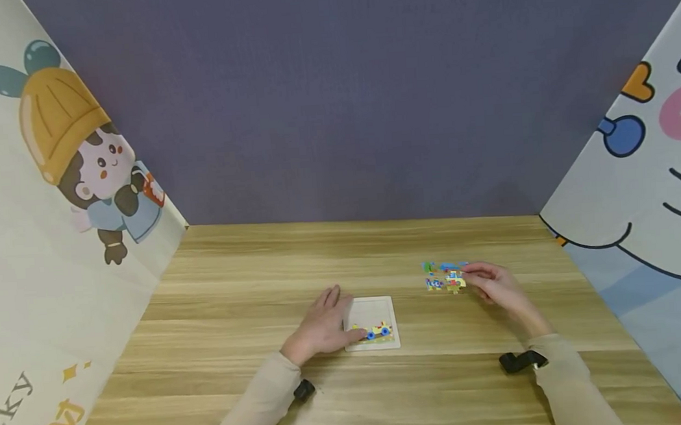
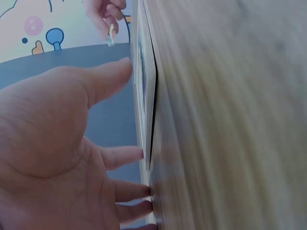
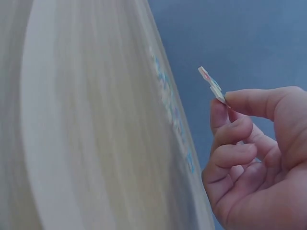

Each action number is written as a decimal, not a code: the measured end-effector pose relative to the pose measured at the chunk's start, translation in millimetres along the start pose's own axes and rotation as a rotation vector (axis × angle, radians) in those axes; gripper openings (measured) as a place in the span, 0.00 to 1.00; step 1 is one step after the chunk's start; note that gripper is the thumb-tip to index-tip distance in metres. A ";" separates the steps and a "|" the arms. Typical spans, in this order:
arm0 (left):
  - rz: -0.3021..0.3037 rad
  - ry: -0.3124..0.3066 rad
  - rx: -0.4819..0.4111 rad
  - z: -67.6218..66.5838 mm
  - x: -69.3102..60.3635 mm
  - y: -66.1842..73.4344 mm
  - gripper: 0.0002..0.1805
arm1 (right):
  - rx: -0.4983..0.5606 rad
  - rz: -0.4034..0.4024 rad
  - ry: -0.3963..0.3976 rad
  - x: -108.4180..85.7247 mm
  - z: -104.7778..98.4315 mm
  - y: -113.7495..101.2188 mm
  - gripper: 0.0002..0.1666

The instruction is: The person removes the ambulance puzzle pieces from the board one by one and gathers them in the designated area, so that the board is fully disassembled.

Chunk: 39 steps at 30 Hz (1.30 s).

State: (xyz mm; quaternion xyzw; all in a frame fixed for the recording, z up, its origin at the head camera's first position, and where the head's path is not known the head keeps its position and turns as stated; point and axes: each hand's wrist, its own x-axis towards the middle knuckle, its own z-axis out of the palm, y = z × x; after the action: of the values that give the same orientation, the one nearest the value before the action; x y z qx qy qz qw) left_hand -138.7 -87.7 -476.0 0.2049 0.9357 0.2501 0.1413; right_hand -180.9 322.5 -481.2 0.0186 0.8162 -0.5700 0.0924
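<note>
My left hand [image 1: 324, 324] lies at the left side of a small white puzzle tray [image 1: 370, 309], its fingers straight and its thumb over the lower left part. Along the tray's lower edge sit joined puzzle pieces [image 1: 378, 332] showing a yellow vehicle with blue wheels. The left wrist view has the left hand [image 2: 53, 124] flat beside the tray's edge [image 2: 152, 120]. To the right, my right hand [image 1: 491, 284] pinches a thin jigsaw piece [image 3: 212, 86] between thumb and index finger, raised above the table. Its other fingers curl into the palm.
Several loose jigsaw pieces [image 1: 430, 269] lie on the wooden table [image 1: 250, 270], behind and right of the tray. A dark upright panel [image 1: 346, 108] closes off the back. Cartoon-printed walls [image 1: 1, 214] stand at both sides.
</note>
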 end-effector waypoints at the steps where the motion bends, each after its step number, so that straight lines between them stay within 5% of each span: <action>1: 0.002 0.006 0.011 0.8 0.7 0.9 0.49 | 0.007 0.008 0.009 0.8 -1.9 2.3 0.28; 11: -0.011 0.013 0.023 3.0 0.5 3.2 0.49 | -0.045 0.038 0.044 2.7 -17.6 16.4 0.30; 22: 0.037 -0.052 -0.053 -10.3 -5.1 -12.3 0.48 | -0.137 0.067 0.085 1.7 -24.5 21.7 0.29; 34: 0.041 -0.085 -0.064 -13.6 -7.6 -14.5 0.49 | -0.452 -0.056 0.158 4.7 -18.3 22.1 0.20; 39: 0.038 -0.099 -0.068 -14.0 -7.1 -13.9 0.49 | -0.482 -0.074 0.160 5.0 -18.0 22.1 0.18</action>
State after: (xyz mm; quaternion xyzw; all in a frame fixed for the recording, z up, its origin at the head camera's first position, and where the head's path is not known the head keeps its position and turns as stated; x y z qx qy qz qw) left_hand -142.0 -107.7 -470.6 0.2299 0.9144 0.2740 0.1894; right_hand -185.1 346.7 -496.5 0.0112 0.9334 -0.3587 0.0083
